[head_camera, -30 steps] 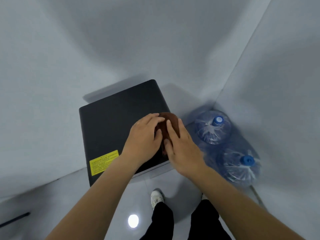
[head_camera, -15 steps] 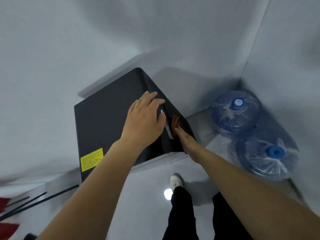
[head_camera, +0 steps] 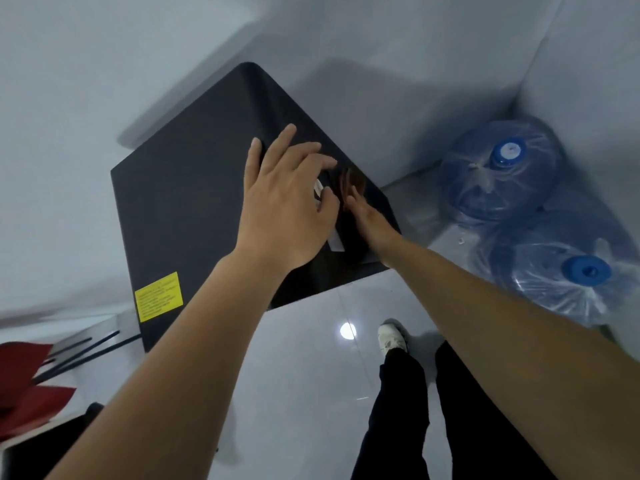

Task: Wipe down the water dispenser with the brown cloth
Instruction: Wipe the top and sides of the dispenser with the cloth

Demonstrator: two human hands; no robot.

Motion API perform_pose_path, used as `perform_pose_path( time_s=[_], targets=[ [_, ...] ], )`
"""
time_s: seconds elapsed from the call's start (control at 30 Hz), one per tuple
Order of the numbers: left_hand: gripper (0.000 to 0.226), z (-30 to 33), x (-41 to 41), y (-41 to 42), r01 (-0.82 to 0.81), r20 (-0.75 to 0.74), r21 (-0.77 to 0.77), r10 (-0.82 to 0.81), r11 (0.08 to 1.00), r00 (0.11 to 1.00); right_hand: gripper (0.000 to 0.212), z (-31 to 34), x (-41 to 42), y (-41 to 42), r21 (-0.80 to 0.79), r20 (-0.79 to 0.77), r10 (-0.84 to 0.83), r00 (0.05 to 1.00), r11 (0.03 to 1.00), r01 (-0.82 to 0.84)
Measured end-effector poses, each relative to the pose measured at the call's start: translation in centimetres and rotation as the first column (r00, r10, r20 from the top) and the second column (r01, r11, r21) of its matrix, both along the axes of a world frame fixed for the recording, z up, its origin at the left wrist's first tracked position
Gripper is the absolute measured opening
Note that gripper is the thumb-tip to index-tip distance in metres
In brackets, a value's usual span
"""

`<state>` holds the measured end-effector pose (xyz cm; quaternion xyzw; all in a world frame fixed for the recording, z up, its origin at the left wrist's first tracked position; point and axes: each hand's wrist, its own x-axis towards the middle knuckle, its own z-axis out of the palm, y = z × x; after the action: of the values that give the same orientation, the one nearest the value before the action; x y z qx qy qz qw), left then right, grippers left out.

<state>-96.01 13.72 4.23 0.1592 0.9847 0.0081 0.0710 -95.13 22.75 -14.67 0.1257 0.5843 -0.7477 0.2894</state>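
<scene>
Nearest: two bare forearms reaching forward and down, over dark trouser legs (head_camera: 398,410) and one white shoe (head_camera: 391,336) on a glossy pale tiled floor (head_camera: 304,393) bearing a round light reflection.

Lower left edge: red sheet-like items (head_camera: 24,386), blurred, kind not legible; dark thin cables (head_camera: 79,351) running toward the dispenser base.

Left hand (head_camera: 284,202): palm down, fingers spread wide, lying over the top front corner of the water dispenser (head_camera: 187,209); grip open, holding nothing. Whether the palm presses flat on the surface cannot be told.

Right hand (head_camera: 367,216): lower, against the dispenser's right side face, fingers pointing upward and bearing on the brown cloth (head_camera: 351,183). The fingers are mostly hidden by the cloth, so whether the grip closes on it or merely presses it cannot be told.

Brown cloth: bunched, on the upper part of the right side face, just beside the left fingertips; a glossy reflection makes its edges uncertain.

Water dispenser: black box-shaped cabinet, standing on the floor in a corner; yellow label (head_camera: 158,296) at the lower left of its top face; white strip (head_camera: 332,233) near the front edge, partly covered by the left hand.

Right of the dispenser: two blue water bottles (head_camera: 502,174) with blue caps, plastic-wrapped, upright, touching one another.

Farthest: plain white walls (head_camera: 381,36) meeting in the corner.
</scene>
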Motion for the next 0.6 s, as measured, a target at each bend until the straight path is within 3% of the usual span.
perform_pose_path(
  time_s=[0.2, 0.33, 0.43, 0.6],
  targets=[
    [0.040, -0.4, -0.2, 0.1, 0.018, -0.023, -0.030, -0.019, 0.999, 1.000, 0.051, 4.0, -5.4, -1.0, -0.091, -0.337, -0.075, 0.938, 0.995, 0.047],
    [0.036, -0.6, -0.4, 0.0, 0.020, -0.020, -0.005, -0.020, 1.000, 1.000, 0.058, 0.5, -8.9, -1.9, -0.015, -0.364, -0.036, 0.931, 0.999, 0.033],
    [0.032, -0.8, -0.3, -0.1, 0.001, -0.026, 0.038, 0.000, 0.999, 1.000, 0.058, -5.2, -9.0, -1.1, 0.105, -0.199, 0.045, 0.979, 0.994, -0.025],
    [0.033, -1.1, -0.5, 0.0, 0.002, -0.046, 0.090, 0.003, 0.996, 0.999, 0.045, -12.0, -4.2, 0.5, 0.096, 0.196, -0.022, 0.980, 0.995, 0.003]
  ],
)
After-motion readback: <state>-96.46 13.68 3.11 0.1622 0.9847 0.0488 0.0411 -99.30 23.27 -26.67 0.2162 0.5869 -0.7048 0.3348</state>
